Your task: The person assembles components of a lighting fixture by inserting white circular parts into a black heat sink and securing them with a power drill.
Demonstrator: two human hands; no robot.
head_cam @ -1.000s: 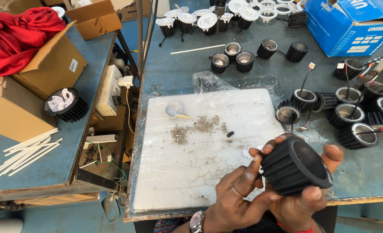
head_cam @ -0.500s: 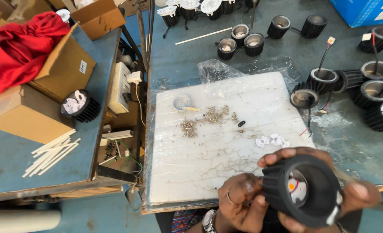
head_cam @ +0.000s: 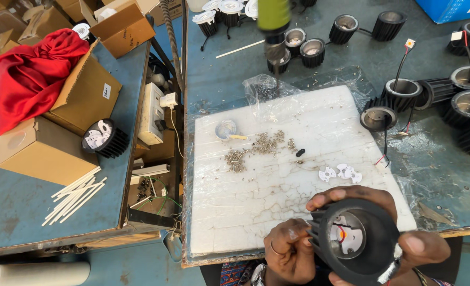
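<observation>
Both hands hold a black finned lamp housing (head_cam: 359, 242) at the bottom edge of the view, over the near edge of a white board (head_cam: 277, 185). Its open end faces up and shows a white plate with an orange spot inside. My left hand (head_cam: 290, 250) grips its left side, fingers curled and a ring on one finger. My right hand (head_cam: 404, 233) wraps its top and right side. Small white plastic pieces (head_cam: 340, 172) lie on the board just beyond the housing. A heap of small screws (head_cam: 256, 148) lies mid-board.
Several black lamp housings (head_cam: 404, 95) with wires stand at the back and right of the bench. A small dish (head_cam: 226, 128) sits on the board. Left table: cardboard boxes (head_cam: 44, 151), red cloth (head_cam: 25, 74), white sticks (head_cam: 76, 193), one more housing (head_cam: 105, 139). A hanging screwdriver (head_cam: 273, 26) blurs at top.
The housing has turned from its finned side to its open end facing up. The view has shifted toward me, so the hands sit lower right in frame.
</observation>
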